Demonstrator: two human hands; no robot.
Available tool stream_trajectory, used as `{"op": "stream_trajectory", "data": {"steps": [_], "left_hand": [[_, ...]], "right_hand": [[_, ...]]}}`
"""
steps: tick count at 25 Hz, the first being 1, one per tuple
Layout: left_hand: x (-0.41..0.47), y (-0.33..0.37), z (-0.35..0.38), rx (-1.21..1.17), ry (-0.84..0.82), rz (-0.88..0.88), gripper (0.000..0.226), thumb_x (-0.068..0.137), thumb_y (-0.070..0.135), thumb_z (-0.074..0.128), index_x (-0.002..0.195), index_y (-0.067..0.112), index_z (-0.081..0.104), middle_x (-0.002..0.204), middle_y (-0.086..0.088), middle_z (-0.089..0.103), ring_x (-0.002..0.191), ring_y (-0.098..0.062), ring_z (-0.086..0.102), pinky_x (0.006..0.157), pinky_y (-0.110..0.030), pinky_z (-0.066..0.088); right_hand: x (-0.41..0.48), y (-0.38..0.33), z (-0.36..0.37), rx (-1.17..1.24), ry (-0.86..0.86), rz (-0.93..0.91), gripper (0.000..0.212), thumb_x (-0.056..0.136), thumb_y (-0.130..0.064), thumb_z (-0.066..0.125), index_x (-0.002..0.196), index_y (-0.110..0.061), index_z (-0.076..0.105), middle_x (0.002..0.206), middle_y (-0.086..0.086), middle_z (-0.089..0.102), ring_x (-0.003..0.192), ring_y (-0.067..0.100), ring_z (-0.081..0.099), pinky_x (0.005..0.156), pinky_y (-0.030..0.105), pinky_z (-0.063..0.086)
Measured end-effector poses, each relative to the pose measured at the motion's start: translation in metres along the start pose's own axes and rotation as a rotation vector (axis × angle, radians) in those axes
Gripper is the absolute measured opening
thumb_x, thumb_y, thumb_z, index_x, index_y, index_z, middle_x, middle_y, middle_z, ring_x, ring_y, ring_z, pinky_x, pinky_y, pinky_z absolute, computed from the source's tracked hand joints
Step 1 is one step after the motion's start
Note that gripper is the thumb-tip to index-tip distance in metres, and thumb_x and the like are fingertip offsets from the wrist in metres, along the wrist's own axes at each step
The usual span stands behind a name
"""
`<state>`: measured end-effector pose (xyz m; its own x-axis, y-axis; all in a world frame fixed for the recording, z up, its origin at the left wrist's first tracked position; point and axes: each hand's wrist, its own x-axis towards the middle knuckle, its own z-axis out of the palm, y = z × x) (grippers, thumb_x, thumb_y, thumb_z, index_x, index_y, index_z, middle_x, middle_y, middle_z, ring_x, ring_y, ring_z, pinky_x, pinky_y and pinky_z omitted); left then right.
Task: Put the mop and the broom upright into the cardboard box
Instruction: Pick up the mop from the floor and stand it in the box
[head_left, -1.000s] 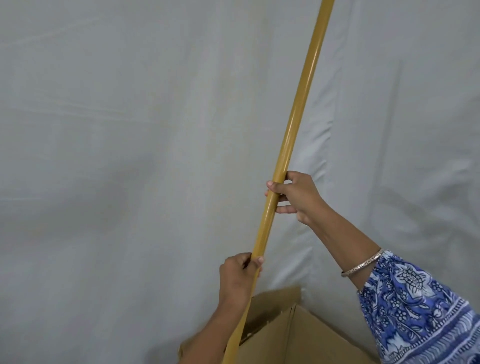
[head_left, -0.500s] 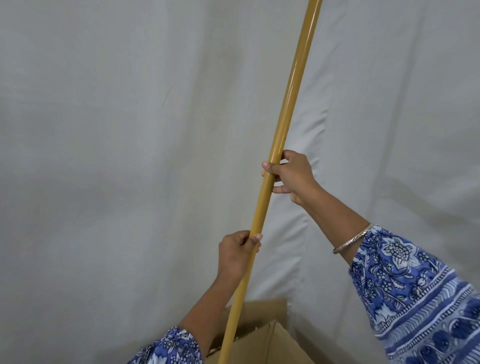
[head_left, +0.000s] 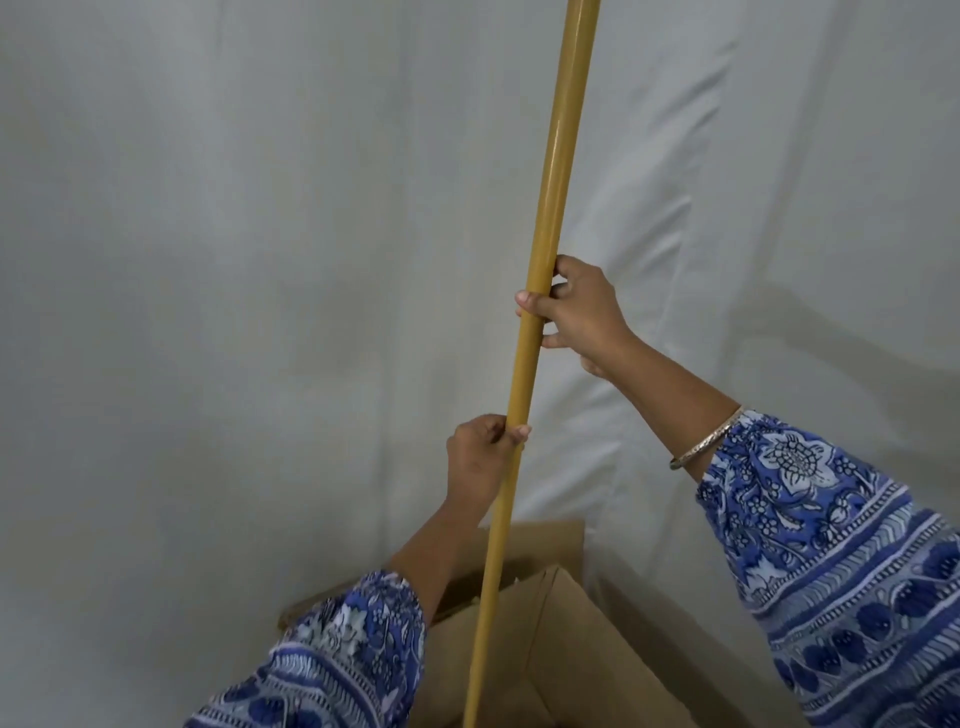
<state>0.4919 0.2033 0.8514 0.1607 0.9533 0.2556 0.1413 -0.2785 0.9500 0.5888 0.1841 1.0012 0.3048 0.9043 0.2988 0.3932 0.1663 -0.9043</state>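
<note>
While both hands are closed around it, a long yellow-tan handle (head_left: 550, 208) stands close to upright, leaning a little to the right as it rises and running out of the top of the view. Whether it belongs to the mop or the broom cannot be told, since neither end shows. The right hand (head_left: 582, 312) grips the pole higher up, fingers wrapped round from the right with the thumb tip showing on the left side. The left hand (head_left: 480, 460) clamps it lower down, just above the cardboard box (head_left: 587, 654). The pole's lower part passes in front of the box's open top, beside an upright flap, and leaves the bottom edge of the view, so its foot is hidden. A blue and white floral sleeve (head_left: 831, 561) covers each forearm, and a metal bangle (head_left: 709, 439) sits on the right wrist. Behind everything hangs a creased white cloth backdrop (head_left: 234, 260).
</note>
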Motion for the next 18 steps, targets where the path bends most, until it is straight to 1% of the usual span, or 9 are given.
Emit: {"op": "stream_trajectory", "data": {"steps": [2, 6, 9, 12, 16, 18], "left_hand": [[0.012, -0.016, 0.009, 0.022, 0.016, -0.027, 0.028, 0.079, 0.028, 0.066, 0.08, 0.0, 0.069, 0.081, -0.027, 0.07, 0.078, -0.04, 0.065, 0.074, -0.053, 0.057], [0.03, -0.037, 0.023, 0.037, 0.036, -0.081, 0.025, 0.08, 0.024, 0.065, 0.086, 0.0, 0.068, 0.085, -0.025, 0.07, 0.08, -0.038, 0.065, 0.076, -0.051, 0.057], [0.042, -0.046, 0.03, 0.068, 0.073, -0.109, 0.024, 0.08, 0.023, 0.065, 0.089, 0.001, 0.068, 0.086, -0.022, 0.07, 0.081, -0.035, 0.065, 0.076, -0.045, 0.057], [0.046, -0.057, 0.031, 0.129, 0.123, -0.114, 0.023, 0.08, 0.022, 0.065, 0.089, 0.001, 0.066, 0.081, -0.016, 0.068, 0.078, -0.032, 0.064, 0.071, -0.038, 0.054], [0.061, -0.079, 0.024, 0.183, 0.126, -0.131, 0.022, 0.08, 0.022, 0.065, 0.086, 0.001, 0.066, 0.083, -0.023, 0.069, 0.077, -0.035, 0.064, 0.073, -0.045, 0.055], [0.064, -0.091, 0.023, 0.214, 0.093, -0.167, 0.022, 0.08, 0.021, 0.065, 0.084, -0.001, 0.065, 0.078, -0.022, 0.066, 0.072, -0.031, 0.061, 0.073, -0.046, 0.055]], "right_hand": [[0.012, 0.019, 0.005, -0.009, -0.034, 0.007, 0.029, 0.084, -0.011, 0.062, 0.111, -0.009, 0.054, 0.107, 0.021, 0.067, 0.101, 0.027, 0.067, 0.078, 0.043, 0.056], [0.035, 0.048, 0.008, 0.014, -0.09, 0.014, 0.032, 0.084, -0.01, 0.061, 0.115, -0.006, 0.053, 0.108, 0.024, 0.067, 0.102, 0.027, 0.067, 0.076, 0.043, 0.055], [0.052, 0.064, 0.008, 0.03, -0.153, 0.018, 0.032, 0.085, -0.009, 0.06, 0.115, -0.005, 0.052, 0.108, 0.025, 0.067, 0.103, 0.028, 0.066, 0.08, 0.049, 0.054], [0.064, 0.077, 0.016, 0.042, -0.231, 0.005, 0.034, 0.085, -0.009, 0.06, 0.118, -0.007, 0.051, 0.11, 0.024, 0.066, 0.104, 0.029, 0.066, 0.082, 0.047, 0.055], [0.078, 0.096, 0.035, 0.045, -0.242, -0.003, 0.033, 0.083, -0.011, 0.062, 0.114, -0.008, 0.054, 0.107, 0.027, 0.065, 0.101, 0.035, 0.065, 0.084, 0.051, 0.056], [0.08, 0.11, 0.043, 0.016, -0.246, -0.001, 0.032, 0.081, -0.012, 0.064, 0.112, -0.009, 0.055, 0.104, 0.025, 0.066, 0.1, 0.036, 0.065, 0.085, 0.052, 0.055]]}}
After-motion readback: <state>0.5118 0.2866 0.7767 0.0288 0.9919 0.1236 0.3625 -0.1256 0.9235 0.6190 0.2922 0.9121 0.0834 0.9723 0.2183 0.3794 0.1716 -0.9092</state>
